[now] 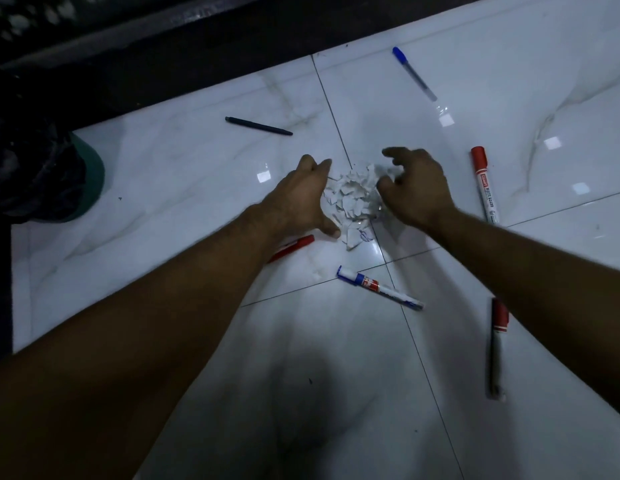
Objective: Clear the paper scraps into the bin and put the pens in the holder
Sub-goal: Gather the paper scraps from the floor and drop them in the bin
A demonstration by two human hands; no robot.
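A small heap of white paper scraps (351, 199) lies on the white tiled floor between my hands. My left hand (303, 197) rests against the heap's left side with straight fingers. My right hand (414, 183) hovers at the heap's right side, fingers loosely curved, holding nothing. Around the heap lie several pens: a dark pen (258, 126), a blue-capped pen (414, 73), a red-capped marker (484, 184), a blue marker (379, 287), another red-capped marker (497, 348) and a red pen (294, 247) partly hidden under my left wrist. No pen holder is in view.
A green bin (93, 174) lined with a black bag stands at the left edge of the floor. A dark border (163, 64) runs along the far side of the tiles. One tiny scrap (316, 276) lies near the blue marker.
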